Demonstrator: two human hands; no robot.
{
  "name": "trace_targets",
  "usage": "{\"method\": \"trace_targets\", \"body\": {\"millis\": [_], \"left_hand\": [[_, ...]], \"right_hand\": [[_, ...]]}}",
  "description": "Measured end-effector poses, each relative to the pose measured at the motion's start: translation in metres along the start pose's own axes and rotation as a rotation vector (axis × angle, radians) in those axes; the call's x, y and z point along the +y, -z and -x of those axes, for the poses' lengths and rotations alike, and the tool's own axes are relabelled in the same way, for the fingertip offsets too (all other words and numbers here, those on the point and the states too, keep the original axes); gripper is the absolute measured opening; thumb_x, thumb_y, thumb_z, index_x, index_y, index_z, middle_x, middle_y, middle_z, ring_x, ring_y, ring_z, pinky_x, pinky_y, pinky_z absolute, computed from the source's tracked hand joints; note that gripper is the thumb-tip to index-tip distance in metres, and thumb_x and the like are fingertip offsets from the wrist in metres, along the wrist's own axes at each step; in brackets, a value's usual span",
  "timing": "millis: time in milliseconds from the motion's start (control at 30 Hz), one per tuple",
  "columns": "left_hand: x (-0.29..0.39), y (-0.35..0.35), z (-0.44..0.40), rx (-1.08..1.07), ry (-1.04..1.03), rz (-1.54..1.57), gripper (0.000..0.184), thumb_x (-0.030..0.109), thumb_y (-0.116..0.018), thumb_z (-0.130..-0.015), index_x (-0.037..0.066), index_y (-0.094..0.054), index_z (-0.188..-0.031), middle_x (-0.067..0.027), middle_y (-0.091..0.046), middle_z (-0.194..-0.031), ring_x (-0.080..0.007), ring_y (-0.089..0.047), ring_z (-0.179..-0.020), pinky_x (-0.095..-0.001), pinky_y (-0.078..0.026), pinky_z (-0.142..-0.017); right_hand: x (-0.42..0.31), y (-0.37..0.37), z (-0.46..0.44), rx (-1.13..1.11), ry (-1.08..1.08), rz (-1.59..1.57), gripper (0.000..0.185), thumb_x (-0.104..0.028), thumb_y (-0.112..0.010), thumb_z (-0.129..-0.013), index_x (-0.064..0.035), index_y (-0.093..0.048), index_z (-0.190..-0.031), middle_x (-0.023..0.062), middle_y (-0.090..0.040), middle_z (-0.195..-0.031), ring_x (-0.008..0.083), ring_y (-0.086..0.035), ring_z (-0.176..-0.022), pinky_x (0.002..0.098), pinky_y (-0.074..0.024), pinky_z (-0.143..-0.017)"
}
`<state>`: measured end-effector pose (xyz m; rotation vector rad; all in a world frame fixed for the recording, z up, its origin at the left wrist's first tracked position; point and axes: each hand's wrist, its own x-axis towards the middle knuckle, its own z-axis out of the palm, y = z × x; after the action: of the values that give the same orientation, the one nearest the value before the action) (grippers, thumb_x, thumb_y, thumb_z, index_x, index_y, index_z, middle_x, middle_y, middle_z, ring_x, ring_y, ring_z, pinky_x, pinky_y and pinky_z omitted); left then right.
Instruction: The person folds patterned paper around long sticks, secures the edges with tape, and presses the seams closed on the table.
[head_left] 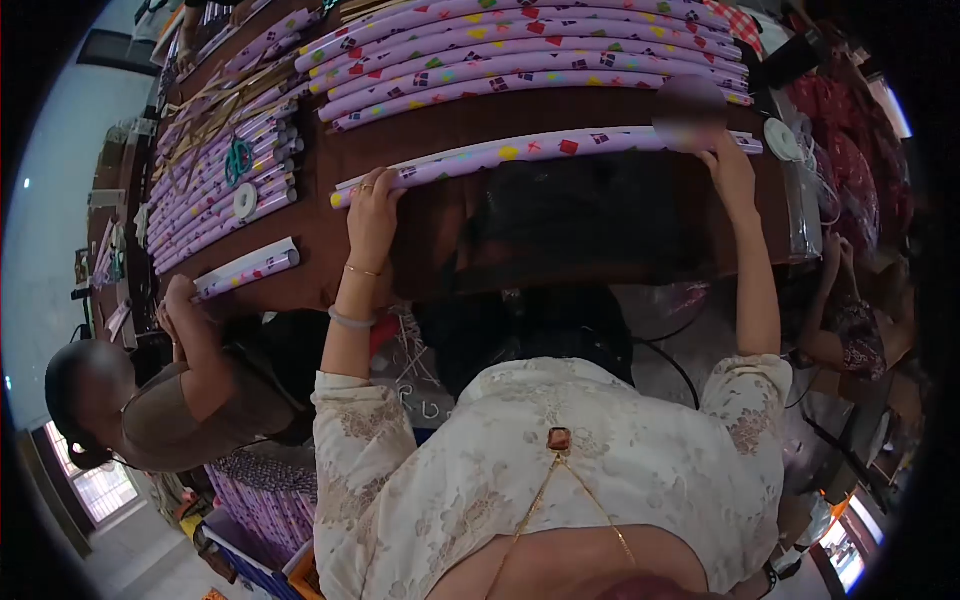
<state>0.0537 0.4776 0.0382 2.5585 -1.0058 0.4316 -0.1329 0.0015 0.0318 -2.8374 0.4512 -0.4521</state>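
A long lilac roll of wrapping paper (530,150), printed with small coloured shapes, lies across the brown table in front of me. My left hand (372,205) is closed around its left end, with a ring and bracelets showing. At the roll's right end, my right hand (730,175) grips the paper with the thumb on the near side; a blurred patch hides part of those fingers. The roll's loose edge shows as a pale strip along its far side.
Several matching rolls (520,60) lie beyond mine. More rolls are stacked at the left, with teal scissors (238,160) and a tape roll (245,201) on them. Another tape roll (783,140) sits at the right edge. A co-worker (190,390) at the left handles a shorter roll (247,268).
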Motion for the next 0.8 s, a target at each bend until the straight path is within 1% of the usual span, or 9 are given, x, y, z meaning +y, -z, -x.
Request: {"method": "trace_targets", "body": {"millis": [33,167,233,333,433,467,567,633,800], "left_hand": [[-0.002,0.0,0.002,0.001,0.003,-0.003,0.024,0.014,-0.059,-0.078,0.005,-0.053,-0.1,-0.0122,-0.055,-0.104,-0.0309,-0.054,-0.094,-0.0384,-0.043,-0.08],[0.001,-0.004,0.001,0.001,-0.014,0.035,0.027,0.014,-0.059,-0.079,0.003,-0.051,-0.102,-0.0141,-0.054,-0.105,-0.0325,-0.052,-0.097,-0.0388,-0.042,-0.081],[0.0,0.001,0.003,0.019,-0.035,0.027,0.029,0.014,-0.06,-0.079,0.003,-0.051,-0.103,-0.0145,-0.053,-0.105,-0.0331,-0.051,-0.098,-0.0387,-0.042,-0.082],[0.002,0.0,0.005,0.051,-0.076,0.005,0.035,0.016,-0.062,-0.078,0.004,-0.05,-0.109,-0.0143,-0.053,-0.105,-0.0328,-0.05,-0.098,-0.0386,-0.041,-0.083],[-0.001,-0.002,0.005,0.031,-0.058,0.017,0.034,0.015,-0.06,-0.079,0.004,-0.05,-0.109,-0.0139,-0.053,-0.107,-0.031,-0.051,-0.099,-0.0388,-0.04,-0.085],[-0.001,-0.002,0.006,0.03,-0.049,0.027,0.033,0.014,-0.06,-0.079,0.004,-0.051,-0.109,-0.0137,-0.053,-0.107,-0.0308,-0.051,-0.099,-0.0387,-0.04,-0.086],[-0.004,-0.005,0.007,0.019,-0.039,0.004,0.032,0.013,-0.059,-0.079,0.006,-0.05,-0.109,-0.0125,-0.053,-0.108,-0.0302,-0.051,-0.1,-0.0389,-0.039,-0.088],[-0.003,-0.005,0.006,0.023,-0.039,0.001,0.032,0.012,-0.058,-0.08,0.006,-0.05,-0.11,-0.0119,-0.053,-0.108,-0.03,-0.051,-0.1,-0.0397,-0.039,-0.088],[-0.001,-0.007,0.008,0.002,-0.035,-0.041,0.031,0.012,-0.056,-0.081,0.005,-0.049,-0.111,-0.0129,-0.052,-0.11,-0.0314,-0.05,-0.102,-0.0398,-0.038,-0.091]], "right_hand": [[0.0,0.0,0.0,-0.007,0.015,-0.021,0.033,-0.017,-0.058,-0.079,-0.0074,-0.051,-0.11,0.0093,-0.051,-0.115,0.031,-0.05,-0.102,0.037,-0.0411,-0.084],[0.003,-0.003,0.004,0.046,0.03,-0.02,0.035,-0.016,-0.058,-0.079,-0.0076,-0.05,-0.112,0.0102,-0.049,-0.117,0.0306,-0.047,-0.106,0.0367,-0.0402,-0.087],[0.003,-0.006,0.003,-0.013,-0.029,-0.024,0.036,-0.016,-0.058,-0.079,-0.0082,-0.049,-0.113,0.011,-0.047,-0.12,0.0307,-0.045,-0.11,0.0361,-0.0398,-0.088],[0.002,-0.008,0.005,0.04,-0.014,0.004,0.036,-0.014,-0.058,-0.079,-0.0078,-0.049,-0.113,0.0118,-0.046,-0.121,0.0316,-0.045,-0.11,0.0368,-0.0395,-0.089],[-0.008,-0.002,0.009,0.061,-0.018,0.029,0.033,-0.012,-0.058,-0.078,-0.0058,-0.05,-0.109,0.0112,-0.047,-0.12,0.0317,-0.046,-0.107,0.0378,-0.0406,-0.087],[-0.005,-0.005,0.01,0.111,0.028,0.034,0.031,-0.012,-0.059,-0.077,-0.0069,-0.05,-0.107,0.0102,-0.048,-0.116,0.0318,-0.047,-0.105,0.0373,-0.0416,-0.085],[-0.006,-0.006,0.011,0.142,0.046,0.04,0.03,-0.013,-0.06,-0.076,-0.0075,-0.05,-0.104,0.0095,-0.048,-0.111,0.0312,-0.048,-0.101,0.0368,-0.0424,-0.083],[-0.006,-0.008,0.011,0.159,0.047,0.04,0.032,-0.012,-0.06,-0.075,-0.0075,-0.05,-0.105,0.0095,-0.047,-0.111,0.0309,-0.048,-0.1,0.0364,-0.0424,-0.083],[-0.007,-0.001,0.013,0.099,0.047,0.016,0.034,-0.013,-0.062,-0.075,-0.0053,-0.049,-0.105,0.0099,-0.046,-0.11,0.031,-0.047,-0.101,0.0366,-0.0411,-0.085]]}}
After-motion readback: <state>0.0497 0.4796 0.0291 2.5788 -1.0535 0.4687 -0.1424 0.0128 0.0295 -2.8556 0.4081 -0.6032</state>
